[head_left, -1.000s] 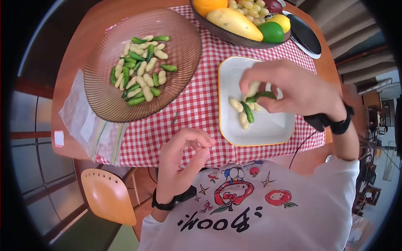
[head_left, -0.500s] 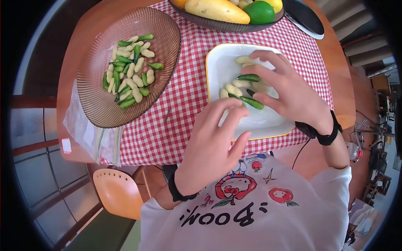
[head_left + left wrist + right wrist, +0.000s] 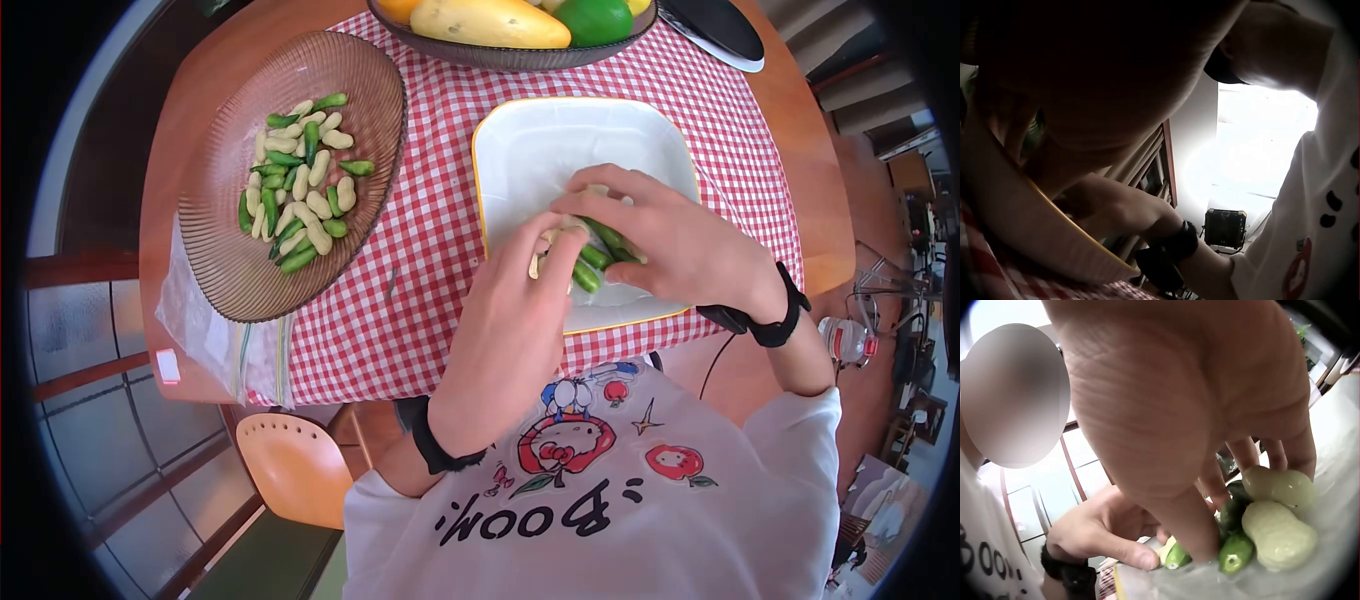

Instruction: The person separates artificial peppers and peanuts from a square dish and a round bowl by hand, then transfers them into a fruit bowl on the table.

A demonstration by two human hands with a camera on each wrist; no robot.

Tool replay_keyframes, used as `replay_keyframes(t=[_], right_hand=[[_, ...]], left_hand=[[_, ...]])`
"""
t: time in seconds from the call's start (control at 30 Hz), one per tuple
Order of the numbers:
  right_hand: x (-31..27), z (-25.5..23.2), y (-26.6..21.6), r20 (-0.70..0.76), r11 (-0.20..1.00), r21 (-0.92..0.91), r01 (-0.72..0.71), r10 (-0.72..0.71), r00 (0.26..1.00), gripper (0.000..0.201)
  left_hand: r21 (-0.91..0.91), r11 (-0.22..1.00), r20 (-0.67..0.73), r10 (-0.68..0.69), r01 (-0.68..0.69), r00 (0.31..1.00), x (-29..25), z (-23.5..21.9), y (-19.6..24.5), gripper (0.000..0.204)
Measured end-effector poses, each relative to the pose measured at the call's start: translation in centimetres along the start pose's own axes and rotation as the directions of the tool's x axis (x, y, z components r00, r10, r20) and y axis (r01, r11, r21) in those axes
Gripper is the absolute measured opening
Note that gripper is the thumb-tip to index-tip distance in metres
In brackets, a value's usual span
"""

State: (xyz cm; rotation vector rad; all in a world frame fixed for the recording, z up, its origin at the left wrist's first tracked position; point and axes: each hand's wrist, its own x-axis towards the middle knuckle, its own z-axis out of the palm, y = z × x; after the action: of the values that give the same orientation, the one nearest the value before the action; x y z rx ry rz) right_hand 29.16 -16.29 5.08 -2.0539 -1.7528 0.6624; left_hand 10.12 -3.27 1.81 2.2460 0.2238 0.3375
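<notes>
Both hands meet over the white yellow-rimmed dish (image 3: 545, 140) in the head view. The right hand (image 3: 690, 240) curls round a small pile, its thumb beside the green peppers (image 3: 587, 277). Opposite it, the left hand (image 3: 510, 335) bends its fingers round the pile's left side, where a pale peanut partly shows. In the right wrist view, two peanuts (image 3: 1279, 535) and a pepper (image 3: 1235, 553) lie under the right hand's fingers, and the left thumb touches near another pepper (image 3: 1177, 556). Fingers hide part of the pile.
A ribbed amber bowl (image 3: 225, 245) holding peanuts and peppers stands left on the checked cloth (image 3: 430, 210). A fruit bowl (image 3: 500, 55) is at the back, a black plate (image 3: 715, 25) back right. A plastic bag (image 3: 190, 310) lies under the amber bowl's edge.
The left hand has come from the table's front edge to the dish. The right hand has lowered its peanut and pepper, and both hands have closed in round the pile, drawing pieces together.
</notes>
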Motion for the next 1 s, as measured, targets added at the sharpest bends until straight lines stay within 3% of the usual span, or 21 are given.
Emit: replay_keyframes(t=[0.07,0.13,0.17,0.27,0.3,0.4,0.6,0.67,0.77,0.93,1.0], right_hand=[[-0.2,0.5,0.2,-0.005,0.993,0.114,0.011,-0.011,1.000,0.069],[-0.6,0.8,-0.1,-0.065,0.993,0.114,0.033,-0.026,0.998,0.062],[-0.8,1.0,-0.2,-0.122,0.992,0.111,0.058,-0.044,0.992,0.056],[-1.3,0.7,-0.4,-0.110,0.986,0.163,0.040,-0.022,0.994,0.052],[-1.6,0.5,-0.7,-0.113,0.985,0.168,0.035,-0.016,0.993,0.052],[-2.3,-0.1,-1.1,-0.129,0.982,0.189,-0.012,0.037,0.991,0.052],[-4.1,-0.2,-0.8,-0.206,0.998,-0.055,-0.021,0.009,0.978,0.058],[-4.5,-0.1,-0.8,-0.232,0.990,-0.079,-0.117,0.096,0.968,0.064],[-4.9,0.6,-0.5,-0.225,0.983,-0.118,-0.138,0.109,0.968,0.068],[-4.6,0.9,-0.7,-0.182,0.991,-0.019,-0.135,0.129,0.975,0.069],[-4.5,1.3,-0.6,-0.181,0.994,-0.008,-0.111,0.108,0.978,0.068]], left_hand=[[-0.032,0.999,0.015,-0.016,0.017,1.000,0.2,0.0,0.0,0.059],[-0.061,0.998,0.031,-0.032,0.034,0.999,0.3,-0.2,0.1,0.060],[-0.011,1.000,0.012,-0.014,0.014,1.000,0.4,-0.3,0.2,0.060],[0.117,0.992,0.019,0.042,-0.044,0.999,0.8,-0.9,0.6,0.059],[0.191,0.978,0.039,0.075,-0.081,0.996,0.9,-1.0,0.6,0.058],[0.186,0.979,0.023,0.076,-0.079,0.997,0.9,-0.6,0.3,0.061],[0.189,0.981,0.165,0.015,-0.046,0.986,1.4,-1.2,0.1,0.063],[0.211,0.974,0.152,0.048,-0.079,0.987,1.7,-1.5,0.5,0.063],[0.267,0.956,0.119,0.096,-0.125,0.988,2.5,-1.8,0.6,0.067],[0.348,0.932,0.078,0.077,-0.099,0.994,3.6,-1.3,-0.3,0.079],[0.345,0.931,0.160,0.069,-0.121,0.985,3.7,-1.2,-0.4,0.079]])
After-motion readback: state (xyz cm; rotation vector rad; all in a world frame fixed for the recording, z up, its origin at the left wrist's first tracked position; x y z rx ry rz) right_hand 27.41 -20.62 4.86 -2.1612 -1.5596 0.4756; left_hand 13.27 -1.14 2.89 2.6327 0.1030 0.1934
